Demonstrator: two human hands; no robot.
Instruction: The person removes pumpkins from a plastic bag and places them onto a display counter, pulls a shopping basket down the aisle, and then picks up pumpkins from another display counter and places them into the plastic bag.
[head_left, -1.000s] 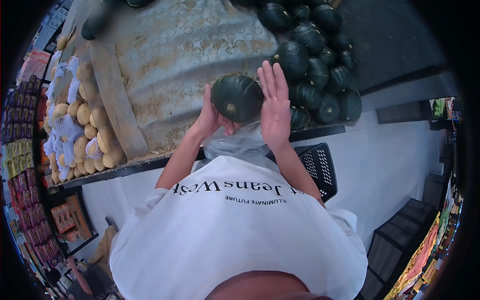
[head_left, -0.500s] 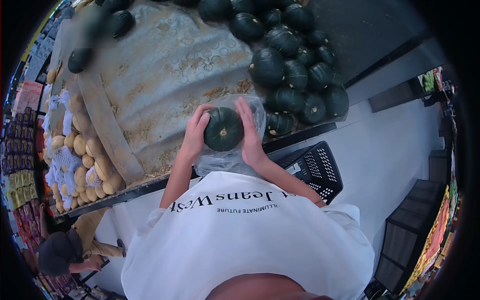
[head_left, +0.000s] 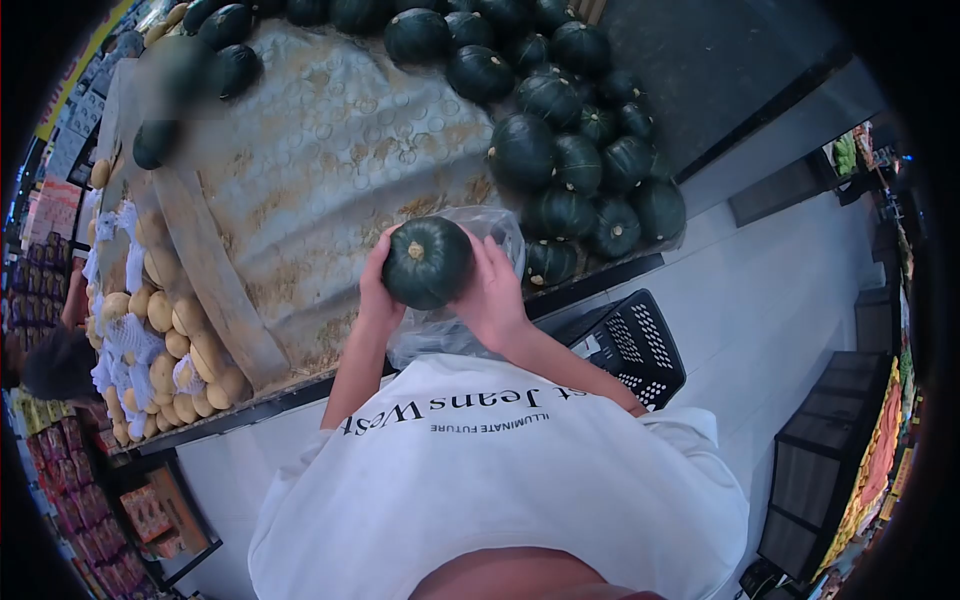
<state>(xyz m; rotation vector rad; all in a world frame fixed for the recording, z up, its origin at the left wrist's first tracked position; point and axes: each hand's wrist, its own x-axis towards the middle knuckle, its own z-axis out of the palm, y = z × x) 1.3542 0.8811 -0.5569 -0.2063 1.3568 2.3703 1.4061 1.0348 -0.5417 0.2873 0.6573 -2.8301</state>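
A round dark green pumpkin (head_left: 428, 262) with a pale stem is held between my two hands, close in front of my shirt. My left hand (head_left: 377, 287) is closed around its left side. On the right side, my right hand (head_left: 492, 297) presses against it with palm and fingers; some fingertips are hidden behind the pumpkin. A clear plastic bag (head_left: 508, 235) lies crumpled beneath and behind the pumpkin, at the front edge of the display. Whether either hand also touches the bag is hard to see.
More green pumpkins (head_left: 577, 160) are heaped at the right of the display table (head_left: 330, 130). Yellowish oval melons (head_left: 160, 310), some in white foam nets, fill its left end. A black basket (head_left: 640, 345) stands below the front edge at right. A person (head_left: 60, 360) is at far left.
The pumpkin has come up and slightly left, looks larger, and has turned so its stem points more upward. My hands moved with it. The person at left has moved farther along the shelves.
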